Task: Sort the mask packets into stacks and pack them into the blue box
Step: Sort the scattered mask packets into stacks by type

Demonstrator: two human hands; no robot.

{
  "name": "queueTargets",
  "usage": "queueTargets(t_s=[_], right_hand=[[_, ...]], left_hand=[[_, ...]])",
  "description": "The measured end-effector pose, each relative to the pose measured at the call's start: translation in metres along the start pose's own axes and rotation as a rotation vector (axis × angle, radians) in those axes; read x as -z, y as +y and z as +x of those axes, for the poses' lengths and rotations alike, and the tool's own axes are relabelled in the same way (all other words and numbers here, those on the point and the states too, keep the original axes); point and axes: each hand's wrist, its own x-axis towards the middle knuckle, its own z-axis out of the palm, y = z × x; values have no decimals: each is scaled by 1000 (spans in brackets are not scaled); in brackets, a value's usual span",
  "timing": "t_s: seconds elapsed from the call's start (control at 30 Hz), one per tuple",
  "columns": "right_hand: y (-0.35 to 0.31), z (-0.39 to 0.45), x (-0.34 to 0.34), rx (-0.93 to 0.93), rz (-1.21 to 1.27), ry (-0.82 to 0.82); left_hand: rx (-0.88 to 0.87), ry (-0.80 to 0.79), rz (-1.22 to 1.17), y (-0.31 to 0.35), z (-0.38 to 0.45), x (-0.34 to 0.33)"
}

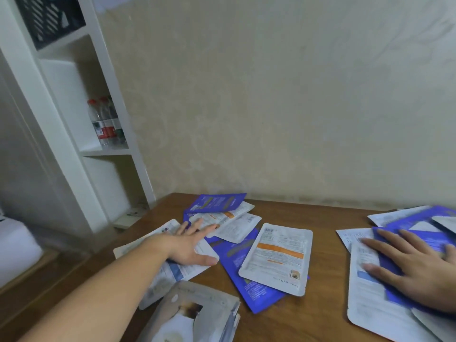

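Mask packets lie scattered over a brown wooden table (320, 314). My left hand (192, 243) lies flat with straight fingers on a white packet (195, 267) at the left, its fingertips reaching a white and orange packet (222, 218). A purple packet (214, 202) sits at the back. In the middle, a white packet with an orange band (278, 257) lies over a purple packet (256, 294). My right hand (414, 270) presses flat on a purple packet (419, 233) atop white packets (377, 312) at the right. A grey stack of packets (197, 314) stands at the near edge. No blue box is in view.
A white shelf unit (81, 114) stands at the left with water bottles (106, 122) on one shelf and a dark crate (49, 18) higher up. A beige wall (283, 95) runs right behind the table. A white object (14, 245) sits low at the far left.
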Motion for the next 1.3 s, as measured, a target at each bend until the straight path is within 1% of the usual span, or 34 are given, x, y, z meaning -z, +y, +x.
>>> queueTargets(t_s=[0.07, 0.13, 0.17, 0.2, 0.23, 0.27, 0.3, 0.33, 0.37, 0.4, 0.43, 0.5, 0.6, 0.67, 0.7, 0.77, 0.83, 0.9, 0.93, 1.0, 1.03, 1.07, 1.1, 1.17, 1.23, 1.3], right_hand=[[8, 10, -7, -19, -33, -14], [2, 16, -9, -20, -124, 20], [-13, 13, -5, 23, -183, 88], [-33, 9, -2, 109, -215, 194], [-57, 4, 2, 231, -196, 282], [-85, -5, 8, 349, -126, 255], [-114, -16, 11, 455, -45, 157], [-138, -25, 8, 519, 3, 37], [-157, -32, 3, 559, -11, -79], [-173, -37, -1, 595, -33, -137], [-181, -39, -7, 602, -55, -154], [-180, -39, -11, 564, -90, -121], [-153, -21, -12, 419, -175, 14], [-134, -7, -10, 271, -213, 27], [-127, -1, -6, 221, -216, 5], [-119, 3, 3, 213, -252, -38], [-107, -1, 9, 202, -292, 10], [-78, -12, 19, 63, -221, 90], [-57, -21, 25, -36, -185, 65], [-8, -43, 29, -205, -189, -8], [10, -57, 28, -265, -192, -27], [19, -74, 26, -297, -174, -89], [20, -89, 22, -307, -143, -143], [3, -110, 18, -243, -115, -157], [-22, -120, 15, -110, -115, -129], [-45, -123, 10, 45, -102, -104]], left_hand=[[41, -1, -8, -19, -3, -4], [87, 37, -11, -38, -7, -15], [107, 78, -30, -45, -8, -21], [123, 131, -66, -49, -10, -28], [136, 190, -105, -50, -10, -34], [146, 248, -130, -49, -11, -39], [156, 292, -134, -48, -12, -42], [163, 315, -126, -45, -12, -43], [167, 322, -120, -44, -12, -43], [164, 320, -118, -43, -12, -43], [153, 314, -116, -43, -12, -43], [107, 294, -97, -42, -13, -43], [6, 277, -60, -35, -15, -43], [-69, 273, -32, -25, -15, -41], [-107, 268, -18, -20, -16, -40], [-186, 253, 21, -9, -14, -37], [-268, 233, 72, 1, -11, -35], [-325, 231, 116, 6, -9, -33], [-334, 230, 132, 7, -9, -33], [-329, 224, 161, 10, -9, -32], [-323, 222, 193, 12, -10, -31], [-313, 224, 251, 13, -11, -29], [-304, 231, 320, 15, -12, -26], [-272, 249, 455, 24, -19, -14], [-232, 278, 589, 41, -29, 2], [-237, 352, 638, 72, -39, 17]])
